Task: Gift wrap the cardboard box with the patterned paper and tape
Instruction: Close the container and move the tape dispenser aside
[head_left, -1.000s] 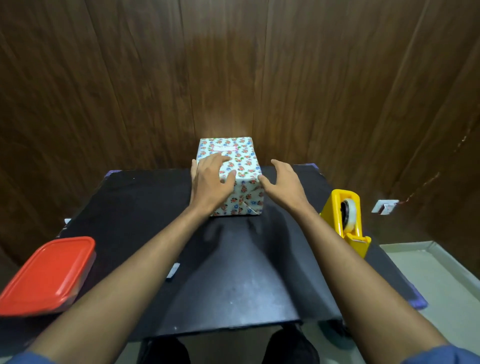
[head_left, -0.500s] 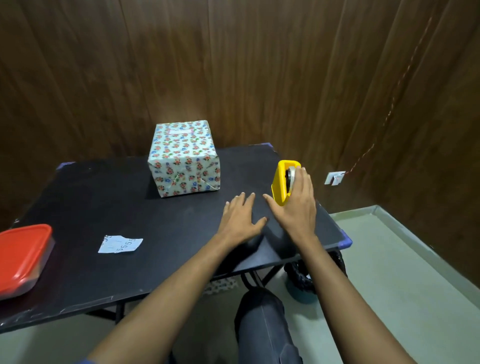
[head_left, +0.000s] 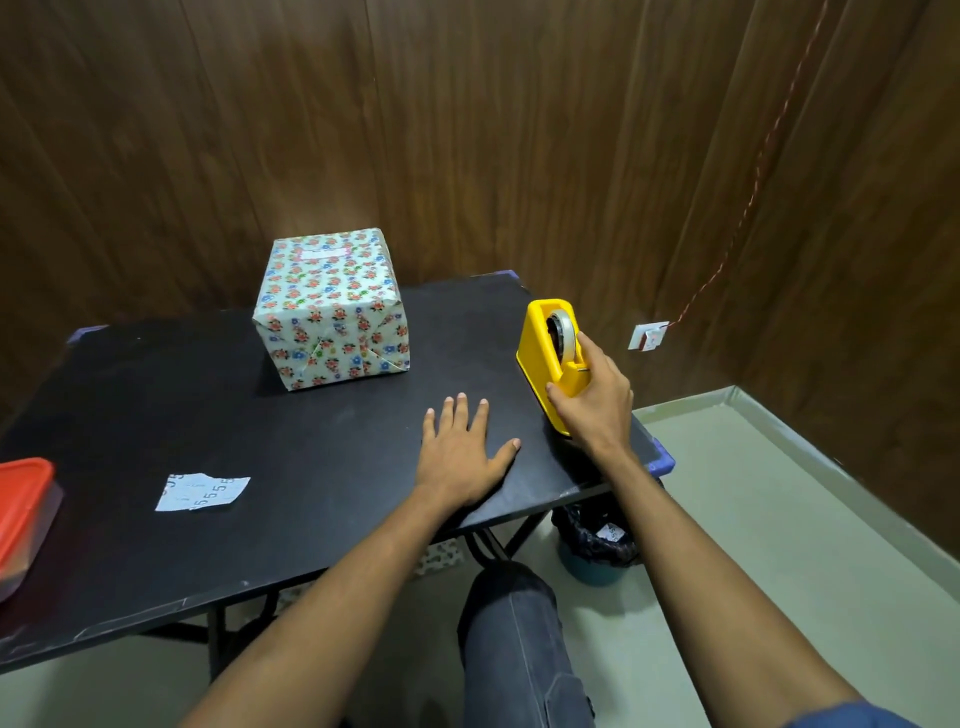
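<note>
My left hand lies flat on the black table, fingers straight and slightly spread, holding nothing. Just beyond it, my right hand curls round the near end of the yellow dispenser at the table's right edge, thumb on its side, forefinger up by the tape roll. Farther back stands the box, wrapped in floral paper, well apart from both hands.

The floral-wrapped box sits upright on the table's far side, the yellow tape dispenser well right.
</note>
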